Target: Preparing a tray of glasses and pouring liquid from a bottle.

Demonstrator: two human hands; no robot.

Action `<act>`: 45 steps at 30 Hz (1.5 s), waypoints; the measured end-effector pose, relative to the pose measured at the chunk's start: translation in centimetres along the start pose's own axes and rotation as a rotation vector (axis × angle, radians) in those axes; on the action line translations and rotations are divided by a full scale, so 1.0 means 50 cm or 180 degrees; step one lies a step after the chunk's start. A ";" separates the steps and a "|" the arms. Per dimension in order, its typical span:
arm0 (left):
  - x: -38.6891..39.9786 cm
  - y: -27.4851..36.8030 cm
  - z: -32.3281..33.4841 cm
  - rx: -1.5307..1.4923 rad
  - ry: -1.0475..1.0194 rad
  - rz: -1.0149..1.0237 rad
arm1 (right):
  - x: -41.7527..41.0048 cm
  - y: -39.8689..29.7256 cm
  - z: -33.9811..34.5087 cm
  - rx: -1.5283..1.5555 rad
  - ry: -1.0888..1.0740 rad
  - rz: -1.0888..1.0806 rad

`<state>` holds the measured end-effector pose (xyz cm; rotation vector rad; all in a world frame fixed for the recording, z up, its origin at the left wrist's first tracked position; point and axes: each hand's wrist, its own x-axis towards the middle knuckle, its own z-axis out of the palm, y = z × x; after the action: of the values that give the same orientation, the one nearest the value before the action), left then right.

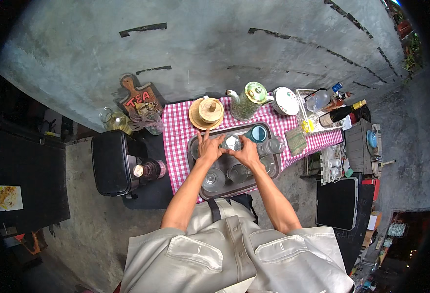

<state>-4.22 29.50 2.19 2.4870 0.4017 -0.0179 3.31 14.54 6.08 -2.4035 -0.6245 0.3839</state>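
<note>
A clear drinking glass (232,141) sits between my two hands, over the far half of a brown serving tray (221,191). My left hand (210,148) grips its left side with thumb and forefinger, the other fingers spread towards the back. From the right, my right hand (245,152) closes on the same glass. A teal cup (257,133) stands at the tray's back right, with a clear glass (275,145) beside it. Nearer to me are a wide glass (213,179) and a short tumbler (238,173). Another glass on the left is partly hidden by my left hand.
Behind the tray stand a wooden lidded cup on a saucer (206,112), a floral teapot (249,100) and stacked plates (285,100). A bottle rack (302,97) and folded cloth (295,141) lie right. A black bin (110,163) and dark bottle (150,169) stand left.
</note>
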 end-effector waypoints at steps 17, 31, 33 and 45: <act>0.000 0.009 -0.007 0.0072 -0.0084 -0.0068 | 0.003 0.014 0.007 -0.0088 0.0075 -0.0078; -0.001 0.003 -0.007 -0.0033 -0.0091 -0.0037 | 0.000 0.001 0.002 -0.0086 0.0042 0.0005; -0.001 0.006 -0.009 -0.0050 -0.0079 -0.0032 | 0.000 0.002 0.002 -0.0097 0.0054 -0.0009; -0.003 0.006 -0.008 -0.0068 -0.0030 -0.0002 | 0.000 0.009 0.006 -0.0075 0.0124 -0.0100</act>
<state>-4.31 29.48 2.70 2.4649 0.3968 -0.0254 3.37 14.37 5.57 -2.4145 -0.6518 0.3175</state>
